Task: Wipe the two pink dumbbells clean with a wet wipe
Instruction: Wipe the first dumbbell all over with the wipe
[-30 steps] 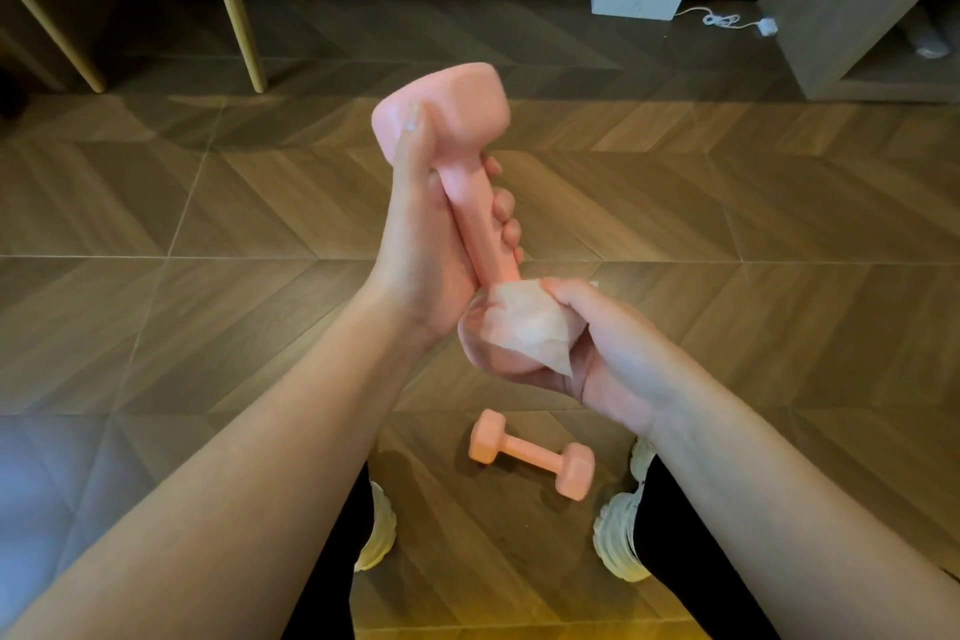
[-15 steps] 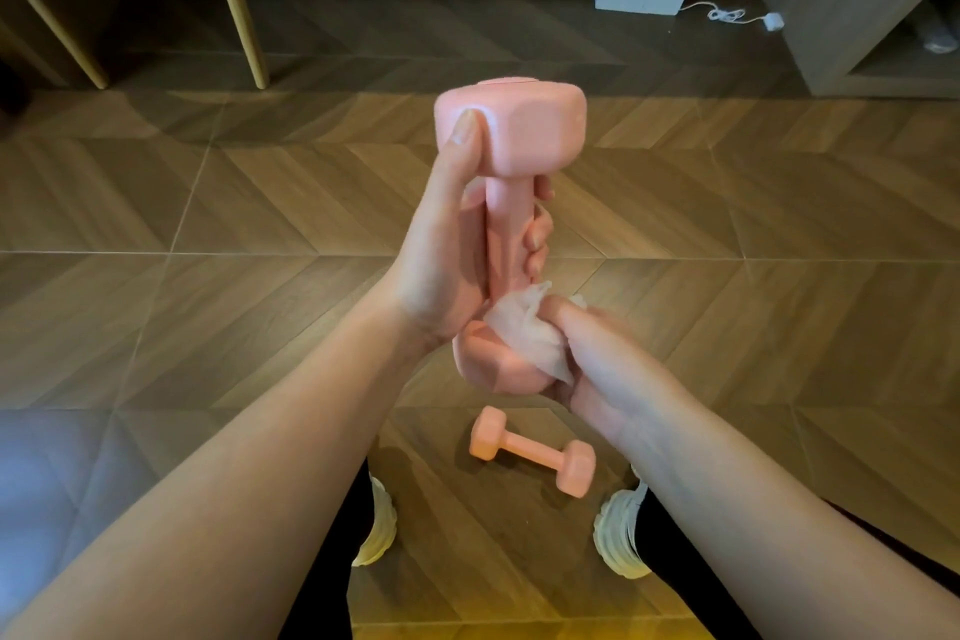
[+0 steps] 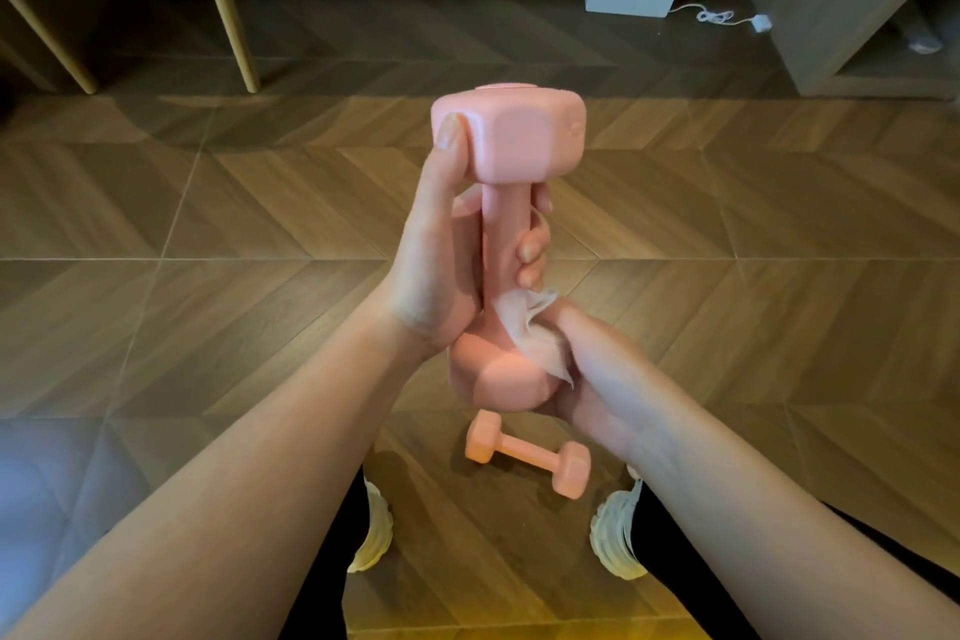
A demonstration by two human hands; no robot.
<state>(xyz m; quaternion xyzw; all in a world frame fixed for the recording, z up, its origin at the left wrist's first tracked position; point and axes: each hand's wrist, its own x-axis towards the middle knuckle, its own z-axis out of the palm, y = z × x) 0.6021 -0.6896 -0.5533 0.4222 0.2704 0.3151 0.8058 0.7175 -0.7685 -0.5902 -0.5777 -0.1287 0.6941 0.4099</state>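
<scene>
The left hand grips an upright pink dumbbell by its handle, thumb on the top head. At five o'clock the right hand presses a wet wipe to its lower head. A second dumbbell lies on the wooden floor at six o'clock, between two pale shoes.

L hand is gripping the upright dumbbell round its shaft, fingers curling round from the far side, thumb lying straight up against the top head. R hand, just below that grip, is pressing a wipe onto the bottom head, fingers prob. cupping underneath. Both forearms are converging.
</scene>
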